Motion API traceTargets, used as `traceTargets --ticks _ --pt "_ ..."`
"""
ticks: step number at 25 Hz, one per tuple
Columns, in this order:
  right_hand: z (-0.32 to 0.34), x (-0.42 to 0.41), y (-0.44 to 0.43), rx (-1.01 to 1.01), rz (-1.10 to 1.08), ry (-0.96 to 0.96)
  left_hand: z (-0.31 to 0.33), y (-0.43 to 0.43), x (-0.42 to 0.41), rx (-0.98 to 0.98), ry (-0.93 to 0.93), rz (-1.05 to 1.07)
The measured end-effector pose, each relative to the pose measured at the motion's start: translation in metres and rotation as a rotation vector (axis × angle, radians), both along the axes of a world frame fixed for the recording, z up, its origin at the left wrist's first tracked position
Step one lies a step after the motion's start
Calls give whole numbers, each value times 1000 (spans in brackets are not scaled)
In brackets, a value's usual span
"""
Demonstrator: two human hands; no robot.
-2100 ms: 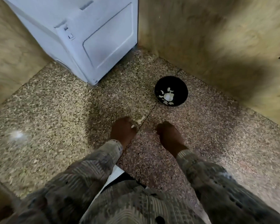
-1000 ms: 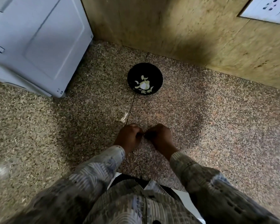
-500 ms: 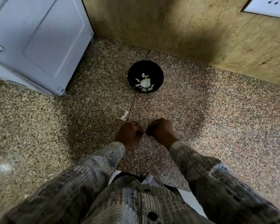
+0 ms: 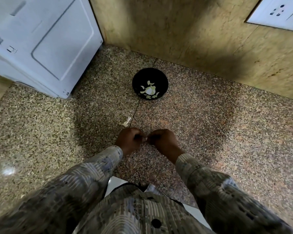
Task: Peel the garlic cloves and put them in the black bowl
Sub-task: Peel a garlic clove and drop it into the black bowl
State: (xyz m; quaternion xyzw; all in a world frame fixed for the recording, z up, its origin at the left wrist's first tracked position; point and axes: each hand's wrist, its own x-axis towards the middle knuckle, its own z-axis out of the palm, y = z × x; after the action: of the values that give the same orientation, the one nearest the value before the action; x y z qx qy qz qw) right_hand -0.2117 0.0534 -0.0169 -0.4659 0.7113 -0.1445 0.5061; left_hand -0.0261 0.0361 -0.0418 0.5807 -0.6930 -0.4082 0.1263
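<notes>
The black bowl (image 4: 150, 72) stands on the speckled stone counter, with a garlic bulb (image 4: 150, 90) and several pale cloves inside it. Nearer to me, my left hand (image 4: 129, 141) and my right hand (image 4: 163, 141) meet fingertip to fingertip over the counter, both closed on a small garlic clove (image 4: 145, 140) that is mostly hidden between the fingers. A scrap of garlic skin (image 4: 126, 121) lies on the counter just beyond my left hand.
A white appliance (image 4: 41, 41) stands at the back left. Tan stone walls form a corner behind the bowl, and a white socket plate (image 4: 277, 12) is on the right wall. My patterned sleeves fill the bottom of the view.
My hands were apart two seconds ago and have come together on the clove. The view has shifted, so the bowl now appears further left and the socket plate has come into sight.
</notes>
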Motion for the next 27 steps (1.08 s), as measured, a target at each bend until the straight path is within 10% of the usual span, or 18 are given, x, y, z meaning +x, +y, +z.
traceTargets --ticks 5,11,27 --pt "50 -25 16 34 -144 -545 61 29 -24 680 725 611" --pt "109 -48 36 -143 -227 -488 114 62 -74 60 476 591" --pt "191 -103 59 -285 189 -1012 218 121 -127 285 1289 643"
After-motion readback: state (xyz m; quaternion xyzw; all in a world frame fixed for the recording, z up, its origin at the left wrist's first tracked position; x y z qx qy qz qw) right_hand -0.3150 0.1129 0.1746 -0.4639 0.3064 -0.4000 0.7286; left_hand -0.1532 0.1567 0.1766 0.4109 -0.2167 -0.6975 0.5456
